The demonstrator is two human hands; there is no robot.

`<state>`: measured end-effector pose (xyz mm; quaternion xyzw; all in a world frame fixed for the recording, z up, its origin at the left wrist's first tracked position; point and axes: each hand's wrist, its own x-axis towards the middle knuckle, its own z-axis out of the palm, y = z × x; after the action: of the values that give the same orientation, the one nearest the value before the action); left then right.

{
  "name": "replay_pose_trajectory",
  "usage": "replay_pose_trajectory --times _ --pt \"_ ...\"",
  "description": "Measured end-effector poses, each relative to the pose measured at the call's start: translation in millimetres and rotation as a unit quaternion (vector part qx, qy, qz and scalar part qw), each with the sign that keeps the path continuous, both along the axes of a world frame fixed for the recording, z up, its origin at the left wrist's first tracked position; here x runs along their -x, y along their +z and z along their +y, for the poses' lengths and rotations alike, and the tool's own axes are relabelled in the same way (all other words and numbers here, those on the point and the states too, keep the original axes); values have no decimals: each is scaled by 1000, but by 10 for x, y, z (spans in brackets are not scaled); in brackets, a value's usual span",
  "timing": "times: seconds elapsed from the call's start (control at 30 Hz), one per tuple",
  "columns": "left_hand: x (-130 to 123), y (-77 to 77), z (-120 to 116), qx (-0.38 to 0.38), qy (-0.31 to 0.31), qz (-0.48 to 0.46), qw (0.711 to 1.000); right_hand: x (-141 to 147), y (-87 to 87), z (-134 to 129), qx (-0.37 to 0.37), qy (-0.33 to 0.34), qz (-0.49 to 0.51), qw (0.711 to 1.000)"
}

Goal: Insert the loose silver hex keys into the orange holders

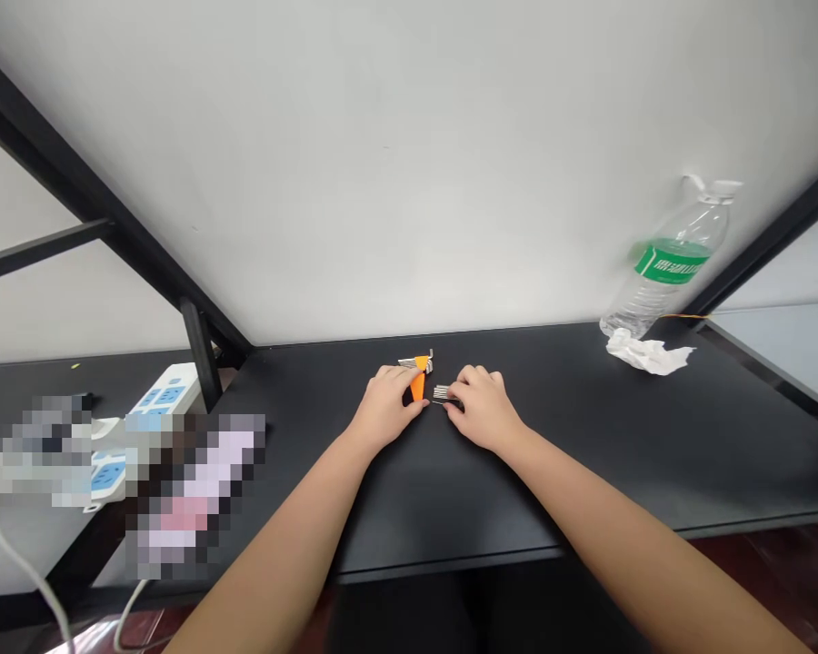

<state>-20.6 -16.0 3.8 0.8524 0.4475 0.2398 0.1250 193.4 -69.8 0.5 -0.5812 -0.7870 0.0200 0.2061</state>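
At the middle of the black table (450, 509), my left hand (384, 406) is closed on an orange holder (418, 387), thumb at its near end and fingers at its far end. Silver hex keys (409, 362) stick out of the holder's far end, with their short bent ends to the right. Just right of it, several more thin silver hex keys (440, 392) lie side by side. The fingers of my right hand (483, 408) are closed on the right ends of these keys and partly cover them. A small gap separates the two hands.
A clear plastic bottle (674, 261) with a green label leans at the back right, with crumpled white tissue (647, 353) before it. Left are a white power strip (170, 392), a pixelated object (208, 481) with a cable, and black frame bars (201, 350). A pale wall (409, 182) stands behind.
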Motion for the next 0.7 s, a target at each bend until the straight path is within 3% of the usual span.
replay_pose_trajectory --times 0.37,0.53,0.7 --pt "-10 20 -14 8 5 -14 1000 -75 -42 82 50 3 55 997" --pt "1 13 -18 20 4 -19 1000 -308 -8 160 68 -26 114 991" --pt "2 -5 -20 18 -6 -19 1000 -477 6 221 107 -9 162 981"
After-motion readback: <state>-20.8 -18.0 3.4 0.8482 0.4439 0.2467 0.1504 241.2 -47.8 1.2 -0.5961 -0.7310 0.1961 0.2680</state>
